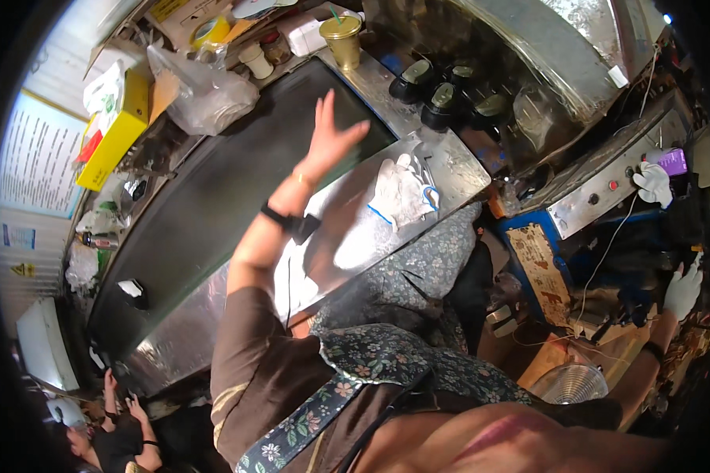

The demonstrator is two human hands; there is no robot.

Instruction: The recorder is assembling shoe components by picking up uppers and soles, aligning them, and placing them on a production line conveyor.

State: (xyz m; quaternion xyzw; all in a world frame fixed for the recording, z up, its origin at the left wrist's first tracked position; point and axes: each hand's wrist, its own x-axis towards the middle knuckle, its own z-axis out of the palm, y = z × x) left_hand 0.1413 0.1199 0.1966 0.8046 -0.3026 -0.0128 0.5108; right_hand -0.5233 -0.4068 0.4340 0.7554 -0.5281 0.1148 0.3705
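Observation:
My left hand (335, 143), bare and with its fingers spread, is raised over a long dark conveyor belt (229, 173). Nothing shows in it, and a black band circles the wrist. Beside the belt, a pair of white gloves with blue cuffs (402, 193) lies on a metal ledge (459, 167), close to this hand. My right hand (682, 292), in a white glove, is far off to the right, among dark clutter beneath a machine. Its fingertips are near a small orange-tipped thing (697, 250); I cannot tell whether they grip it.
Several black rounded pieces (442, 101) stand past the belt's far end, near a lidded gold cup (343, 43). A control panel (596, 197) carries another white glove (653, 185). A yellow box (118, 130) stands left of the belt. Another person (114, 441) is at lower left.

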